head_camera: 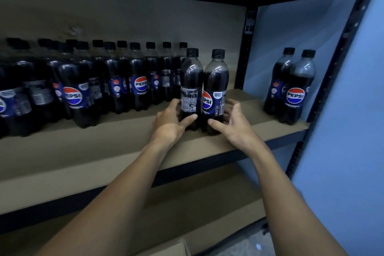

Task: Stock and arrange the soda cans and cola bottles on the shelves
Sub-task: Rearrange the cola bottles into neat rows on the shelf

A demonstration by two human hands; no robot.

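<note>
While left hand [168,119] grips left bottle [191,81] and right hand [233,125] cups right bottle [216,81] with fingers spread, push low and upright toward the row [124,81] at 9 o'clock.

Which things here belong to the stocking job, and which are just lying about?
Job:
left bottle, gripped by left hand
right bottle, right hand open beside it
bottle row at left
bottle pair at right
shelf under them all

Just there:
lower shelf
box, corner only, bottom edge
wall, blue
</note>
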